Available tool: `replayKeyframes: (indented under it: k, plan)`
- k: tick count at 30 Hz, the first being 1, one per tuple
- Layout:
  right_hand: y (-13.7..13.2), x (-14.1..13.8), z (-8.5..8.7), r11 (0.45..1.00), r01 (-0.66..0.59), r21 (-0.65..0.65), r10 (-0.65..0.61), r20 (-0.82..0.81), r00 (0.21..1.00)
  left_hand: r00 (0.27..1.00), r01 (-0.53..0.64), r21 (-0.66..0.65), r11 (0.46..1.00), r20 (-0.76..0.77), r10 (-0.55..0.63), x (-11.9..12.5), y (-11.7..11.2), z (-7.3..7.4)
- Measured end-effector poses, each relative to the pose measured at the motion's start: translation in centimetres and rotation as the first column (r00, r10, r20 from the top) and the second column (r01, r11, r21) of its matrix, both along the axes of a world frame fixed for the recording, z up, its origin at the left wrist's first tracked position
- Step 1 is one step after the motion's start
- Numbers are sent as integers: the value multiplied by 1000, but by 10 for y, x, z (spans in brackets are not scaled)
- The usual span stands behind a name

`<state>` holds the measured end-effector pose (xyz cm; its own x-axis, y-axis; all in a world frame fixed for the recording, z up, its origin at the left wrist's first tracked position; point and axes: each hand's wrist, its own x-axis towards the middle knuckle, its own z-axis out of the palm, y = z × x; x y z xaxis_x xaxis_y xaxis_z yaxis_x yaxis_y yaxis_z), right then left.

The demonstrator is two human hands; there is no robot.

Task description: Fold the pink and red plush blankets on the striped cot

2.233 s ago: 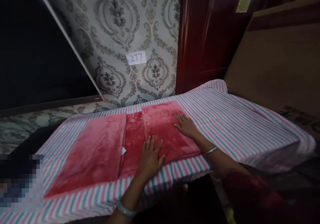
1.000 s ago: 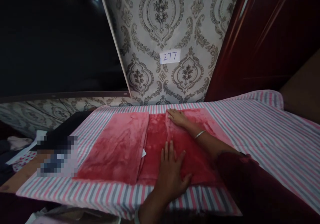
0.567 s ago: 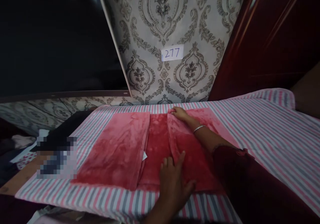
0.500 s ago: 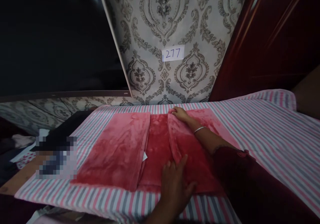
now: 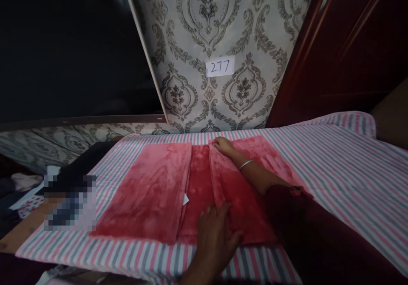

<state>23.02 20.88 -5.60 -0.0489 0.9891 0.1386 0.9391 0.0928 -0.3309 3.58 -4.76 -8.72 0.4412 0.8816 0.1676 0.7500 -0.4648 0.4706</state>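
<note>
A pink plush cloth (image 5: 149, 191) lies on a striped cover, its left and right sides folded in toward a darker middle strip (image 5: 199, 183). My left hand (image 5: 215, 234) rests at the near end of the right flap (image 5: 245, 200), fingers bent over the flap's inner edge. My right hand (image 5: 223, 145) reaches to the far end of the same flap and pinches its inner corner. A bangle sits on that wrist. A small white tag (image 5: 185, 199) pokes out beside the left flap.
The pink, grey and white striped cover (image 5: 334, 170) spreads over the table out to the right. Behind it stand a patterned wall with a "277" label (image 5: 219, 66), a dark screen (image 5: 63, 51) and a red door (image 5: 344, 47). Clutter lies at far left.
My hands went from flat on the right flap to its inner edge. The edge has shifted slightly left over the middle strip, and my left hand slid nearer.
</note>
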Motion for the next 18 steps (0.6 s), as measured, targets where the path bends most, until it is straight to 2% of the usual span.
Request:
replayKeyframes:
  k: [4,6,8,11,15,18]
  plan:
    - [-19,2,16,1000,-12,26,11,38,999,995,-32,149,988,-89,46,0,-2,10]
    - [-33,2,23,997,-67,49,62,95,994,994,26,260,965,-110,3,3,-1,12]
    - [-46,0,24,990,-133,43,125,160,979,986,136,336,932,-138,-94,8,0,11]
    - [-61,-4,13,986,-165,-4,163,197,967,964,242,356,903,-192,-183,17,4,0]
    - [-67,-6,-7,988,-152,36,144,171,975,960,227,319,920,-235,-156,21,11,-16]
    - [-66,-5,-12,985,-151,86,136,158,978,947,250,303,920,-273,-167,20,13,-18]
